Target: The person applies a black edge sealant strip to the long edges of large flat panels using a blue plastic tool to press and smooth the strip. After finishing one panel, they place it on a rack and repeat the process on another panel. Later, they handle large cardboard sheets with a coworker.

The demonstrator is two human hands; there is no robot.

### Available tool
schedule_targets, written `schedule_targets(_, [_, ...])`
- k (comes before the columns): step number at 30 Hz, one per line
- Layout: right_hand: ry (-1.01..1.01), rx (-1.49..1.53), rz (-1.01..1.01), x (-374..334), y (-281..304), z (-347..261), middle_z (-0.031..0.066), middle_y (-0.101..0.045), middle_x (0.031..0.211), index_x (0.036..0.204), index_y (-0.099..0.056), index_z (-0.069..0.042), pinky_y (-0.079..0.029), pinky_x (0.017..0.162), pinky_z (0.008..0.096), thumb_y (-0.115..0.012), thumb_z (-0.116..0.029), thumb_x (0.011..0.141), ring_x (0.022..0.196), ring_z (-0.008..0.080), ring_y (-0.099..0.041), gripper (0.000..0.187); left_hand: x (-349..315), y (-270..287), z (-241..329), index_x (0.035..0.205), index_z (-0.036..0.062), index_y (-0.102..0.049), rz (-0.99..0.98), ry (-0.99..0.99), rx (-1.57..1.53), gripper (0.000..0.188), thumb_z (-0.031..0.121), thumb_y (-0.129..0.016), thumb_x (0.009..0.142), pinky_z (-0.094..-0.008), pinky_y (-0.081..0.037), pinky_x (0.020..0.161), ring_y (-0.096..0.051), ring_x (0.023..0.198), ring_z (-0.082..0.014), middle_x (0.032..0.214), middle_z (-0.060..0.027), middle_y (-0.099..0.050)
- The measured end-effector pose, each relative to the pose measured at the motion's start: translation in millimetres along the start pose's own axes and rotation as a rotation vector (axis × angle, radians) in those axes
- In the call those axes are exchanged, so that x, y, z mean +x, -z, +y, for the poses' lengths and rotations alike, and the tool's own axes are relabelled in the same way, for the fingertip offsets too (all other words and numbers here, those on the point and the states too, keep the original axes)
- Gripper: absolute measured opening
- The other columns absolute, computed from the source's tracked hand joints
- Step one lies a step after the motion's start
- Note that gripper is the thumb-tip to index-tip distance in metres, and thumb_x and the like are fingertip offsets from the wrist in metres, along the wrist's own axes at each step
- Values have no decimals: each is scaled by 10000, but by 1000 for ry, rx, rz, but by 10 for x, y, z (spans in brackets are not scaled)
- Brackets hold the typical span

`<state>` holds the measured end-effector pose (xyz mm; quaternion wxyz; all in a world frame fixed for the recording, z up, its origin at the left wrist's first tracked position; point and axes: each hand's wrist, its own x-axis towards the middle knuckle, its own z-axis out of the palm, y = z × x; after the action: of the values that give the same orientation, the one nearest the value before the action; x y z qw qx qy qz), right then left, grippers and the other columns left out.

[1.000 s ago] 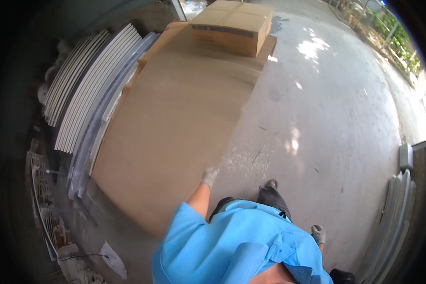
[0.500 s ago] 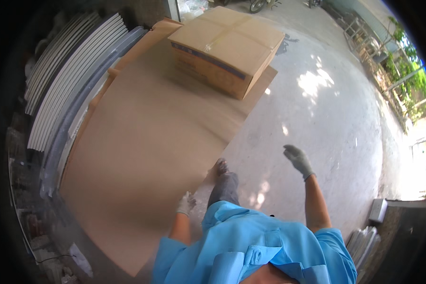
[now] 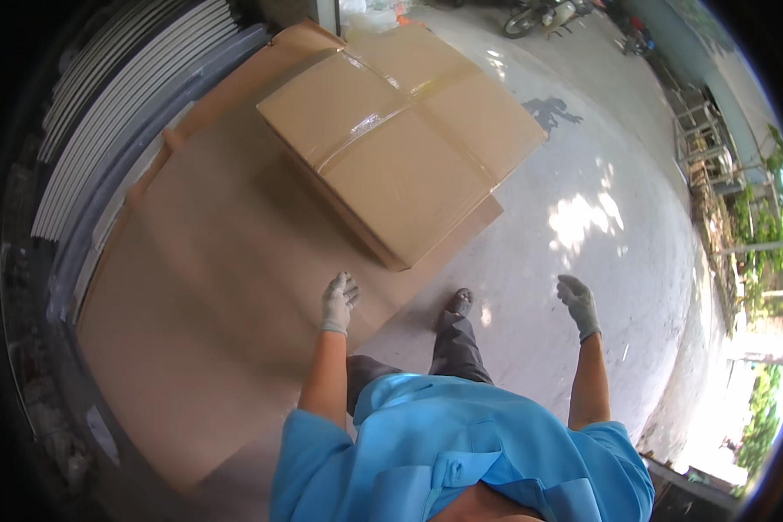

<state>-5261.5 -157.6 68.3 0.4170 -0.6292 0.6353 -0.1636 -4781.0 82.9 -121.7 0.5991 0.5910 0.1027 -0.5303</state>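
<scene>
A large closed cardboard box (image 3: 444, 178), its top crossed by clear tape, sits ahead of me on a flat brown cardboard sheet (image 3: 196, 313). My left hand (image 3: 339, 302), in a pale grey work glove, hangs over the sheet just short of the box's near corner. Its fingers are loosely bent, and nothing is in them. Out to the right, over the concrete, my right hand (image 3: 578, 304) wears a matching glove and is empty too, its fingers stretched out and slightly curved. Neither hand touches the box.
Stacked long white ribbed panels (image 3: 117, 117) line the left side, beside a grey strip. Sunlit concrete floor (image 3: 531, 252) runs along the right. A motorbike (image 3: 539, 17) stands at the back, and a metal frame (image 3: 698, 130) and plants border the far right.
I have stepped closer to the box, which now appears nearer and larger. My left hand has swung forward toward it; my right hand remains out to the side.
</scene>
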Motion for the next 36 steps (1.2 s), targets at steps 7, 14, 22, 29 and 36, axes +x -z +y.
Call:
schedule_targets(7, [156, -60, -132, 3033, 478, -567, 0, -677, 1115, 1352, -632, -103, -524, 810, 290, -645, -327, 1016, 921, 109, -623, 404, 731, -750, -515, 1454, 70, -487, 385, 71, -188, 592, 480, -518, 1028, -486, -475, 1036, -590, 1161, -322, 1410, -161, -560])
schedule_targets(14, [-264, 123, -123, 4749, -58, -716, 18, -593, 1243, 1357, -576, -168, -477, 897, 436, -616, -753, 868, 1160, 168, -535, 764, 937, -1184, -705, 1320, 59, -569, 64, -137, -860, 331, 273, -479, 1083, -319, -571, 819, -656, 985, -177, 1142, -82, -653])
schedule_targets(22, [-159, 342, -134, 5948, -18, -753, 41, -663, 985, 1166, -658, -13, -543, 755, 311, -618, -654, 935, 863, 159, -642, 682, 602, -2495, -1227, 1352, 57, -547, 198, -89, -923, 354, 276, -466, 1086, -338, -566, 847, -648, 1029, -191, 1192, -93, -641])
schedule_targets(29, [-66, 302, -318, 7461, 103, -907, 104, -658, 1264, 1325, -613, -7, -509, 957, 364, -563, -567, 1006, 1122, 210, -623, 647, 614, -3968, -1612, 1380, 54, -528, 359, -67, -1056, 376, 279, -455, 1087, -354, -562, 872, -641, 1068, -203, 1235, -102, -631])
schedule_targets(36, [-137, 243, -181, 7907, -162, -382, 127, -620, 1371, 1404, -558, -6, -515, 984, 374, -517, -528, 1035, 1168, 259, -628, 640, 1272, -3222, -699, 1408, 52, -508, 436, -223, -894, 398, 282, -444, 1089, -370, -558, 896, -634, 1106, -215, 1278, -111, -621])
